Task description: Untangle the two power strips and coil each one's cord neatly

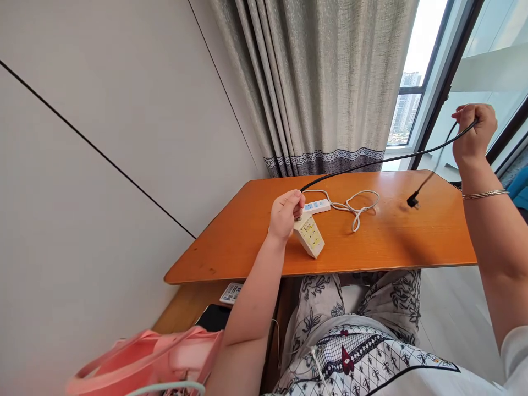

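My left hand [285, 213] is closed round the black power cord [363, 164], right where it joins a cream power strip [310, 236]. The strip hangs tilted beneath that hand, over the table's near part, with its sockets facing up. Raised high at the right, my right hand [476, 129] grips the same cord farther along. Between the two hands the cord runs in a shallow sag. From the right hand its other end drops to a black plug [412, 200], which dangles over the table's right side.
On the orange wooden table [231, 242] lies a white power strip [317, 206] with a loosely looped white cord [357, 212]. At lower left are a pink bag [165, 352], a black phone-like object [213, 318] and a white printed item [231, 293]. Curtains hang behind the table.
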The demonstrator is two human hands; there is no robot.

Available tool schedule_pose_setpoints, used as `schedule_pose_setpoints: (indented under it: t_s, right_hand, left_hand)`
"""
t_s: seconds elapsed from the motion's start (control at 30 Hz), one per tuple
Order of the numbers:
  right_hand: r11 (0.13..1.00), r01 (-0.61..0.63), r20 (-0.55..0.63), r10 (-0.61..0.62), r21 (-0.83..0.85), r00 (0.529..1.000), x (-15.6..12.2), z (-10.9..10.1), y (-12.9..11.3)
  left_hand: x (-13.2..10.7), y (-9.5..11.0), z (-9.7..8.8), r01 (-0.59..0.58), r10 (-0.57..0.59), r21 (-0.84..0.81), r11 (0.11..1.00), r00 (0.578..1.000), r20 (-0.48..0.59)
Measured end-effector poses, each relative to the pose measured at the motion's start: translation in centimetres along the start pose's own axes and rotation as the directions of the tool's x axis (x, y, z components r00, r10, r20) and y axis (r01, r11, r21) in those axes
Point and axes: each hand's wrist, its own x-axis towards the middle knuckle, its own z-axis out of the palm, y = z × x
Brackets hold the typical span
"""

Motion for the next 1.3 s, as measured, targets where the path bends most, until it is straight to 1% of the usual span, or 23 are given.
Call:
schedule_pose_setpoints:
  t_s: [0.13,0.27,0.3,0.33,0.4,0.47,0.5,0.53,0.57,0.6,0.63,0.7,0.77,0.83,0.87,0.97,1.03,1.1,1.13,1.17,1.2,1.23,1.3]
  right_hand:
    - [1.000,-0.014,0.207,0.016,-0.014,0.978,-3.3,-2.5,-1.2]
    - [0.988,0.012,0.499,0.066,-0.152,0.864,-8.5,-4.9,-2.0]
    - [0.980,0.043,0.589,0.081,-0.194,0.804,-9.9,-5.3,-1.9]
    - [0.971,0.105,0.703,0.077,-0.213,0.707,-11.4,-5.6,-1.8]
    - [0.951,0.247,0.877,0.049,-0.187,0.477,-14.1,-6.1,-1.7]
    - [0.943,0.325,0.971,-0.013,-0.068,0.239,-16.5,-6.6,-2.1]
    - [0.947,0.320,0.987,-0.039,-0.013,0.155,-17.4,-6.9,-2.5]
    - [0.955,0.295,0.992,-0.076,0.044,0.098,-18.2,-7.2,-3.1]
    - [0.963,0.252,0.990,-0.121,0.099,0.074,-18.8,-7.5,-3.8]
    - [0.969,0.188,0.980,-0.180,0.161,0.089,-19.3,-7.7,-4.7]
    - [0.967,0.098,0.960,-0.246,0.234,0.135,-19.6,-7.9,-5.7]
    - [0.895,-0.144,0.884,-0.370,0.421,0.285,-20.2,-8.2,-8.0]
    - [0.699,-0.388,0.790,-0.447,0.601,0.420,-20.8,-8.2,-10.5]
    - [0.552,-0.486,0.735,-0.478,0.678,0.481,-21.8,-8.0,-12.9]
    - [0.545,-0.481,0.725,-0.477,0.687,0.496,-22.4,-7.8,-13.9]
    - [0.629,-0.351,0.698,-0.466,0.693,0.544,-24.4,-7.1,-15.9]
    - [0.691,-0.236,0.641,-0.413,0.684,0.646,-25.5,-6.8,-16.3]
    - [0.766,-0.154,0.538,-0.279,0.624,0.796,-26.0,-6.5,-16.2]
    - [0.802,-0.141,0.487,-0.203,0.580,0.849,-26.1,-6.4,-16.1]
    - [0.830,-0.142,0.458,-0.148,0.540,0.877,-26.0,-6.2,-15.9]
    - [0.845,-0.152,0.465,-0.123,0.512,0.877,-26.0,-5.9,-15.7]
    - [0.852,-0.169,0.508,-0.127,0.496,0.852,-26.0,-5.7,-15.6]
    - [0.856,-0.218,0.644,-0.163,0.469,0.747,-26.3,-5.2,-15.6]
  left_hand:
    - [-0.1,0.0,-0.7,-0.007,0.002,-0.076,0.997,0.998,-0.063]
    - [-0.2,0.2,-1.0,-0.007,-0.002,-0.111,0.994,0.996,-0.085]
    - [-0.2,0.2,-1.0,-0.004,-0.005,-0.111,0.994,0.997,-0.080]
    - [-0.2,0.3,-1.0,0.002,-0.009,-0.109,0.994,0.997,-0.070]
    - [-0.3,0.3,-0.8,0.014,-0.019,-0.103,0.995,0.999,-0.047]
    - [-0.4,0.4,-0.6,0.025,-0.027,-0.095,0.995,0.999,-0.019]
    - [-0.5,0.4,-0.4,0.029,-0.030,-0.090,0.995,1.000,-0.004]
    - [-0.6,0.4,-0.2,0.034,-0.033,-0.086,0.996,0.999,0.012]
    - [-0.7,0.4,0.1,0.038,-0.036,-0.083,0.996,0.999,0.030]
    - [-0.8,0.4,0.4,0.043,-0.039,-0.081,0.996,0.998,0.050]
    - [-1.0,0.3,0.7,0.048,-0.042,-0.082,0.996,0.997,0.070]
    - [-1.2,0.2,1.4,0.059,-0.050,-0.089,0.994,0.993,0.109]
    - [-1.3,0.2,2.0,0.074,-0.058,-0.108,0.991,0.989,0.138]
    - [-1.4,0.1,2.6,0.090,-0.068,-0.137,0.986,0.986,0.152]
    - [-1.3,0.1,2.8,0.098,-0.073,-0.154,0.983,0.985,0.156]
    - [-1.2,0.4,3.1,0.116,-0.082,-0.203,0.972,0.982,0.170]
    - [-1.1,0.6,3.1,0.123,-0.085,-0.222,0.967,0.981,0.177]
    - [-0.8,0.9,3.0,0.122,-0.083,-0.228,0.966,0.981,0.173]
    - [-0.7,0.9,3.0,0.118,-0.079,-0.230,0.966,0.983,0.168]
    - [-0.5,1.0,3.0,0.110,-0.073,-0.234,0.966,0.984,0.163]
    - [-0.4,1.0,3.1,0.101,-0.064,-0.242,0.965,0.986,0.155]
    - [-0.3,0.9,3.2,0.091,-0.055,-0.253,0.963,0.988,0.145]
    - [-0.1,0.8,3.6,0.084,-0.056,-0.272,0.959,0.992,0.112]
